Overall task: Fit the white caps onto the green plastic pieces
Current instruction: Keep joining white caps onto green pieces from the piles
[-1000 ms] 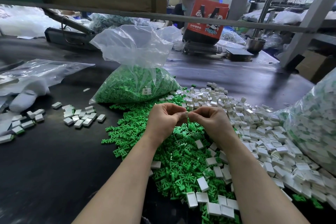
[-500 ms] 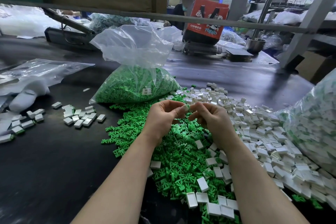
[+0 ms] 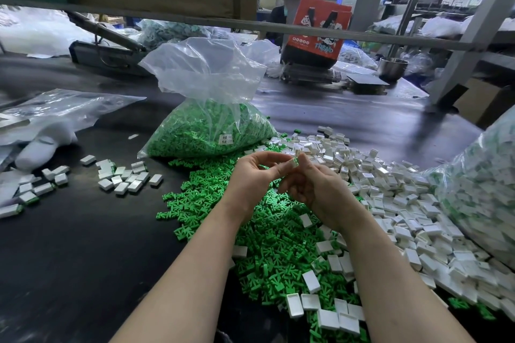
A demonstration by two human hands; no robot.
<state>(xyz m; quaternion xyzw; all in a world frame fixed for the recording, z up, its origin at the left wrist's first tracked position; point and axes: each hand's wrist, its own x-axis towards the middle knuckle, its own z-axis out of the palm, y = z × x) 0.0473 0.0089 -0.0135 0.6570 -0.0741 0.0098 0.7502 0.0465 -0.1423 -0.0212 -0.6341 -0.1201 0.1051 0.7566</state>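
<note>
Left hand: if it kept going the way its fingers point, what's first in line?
Likely the right hand. The left hand points its fingers rightward at the capped piece pinched between the two, so that piece and the right fingertips come first. Depth looks matched, though unsure.

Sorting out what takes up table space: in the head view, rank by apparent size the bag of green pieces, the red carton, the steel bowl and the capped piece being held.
1. bag of green pieces
2. red carton, though farther away
3. steel bowl, likewise farther
4. capped piece, pinched by the left hand and right hand
</note>
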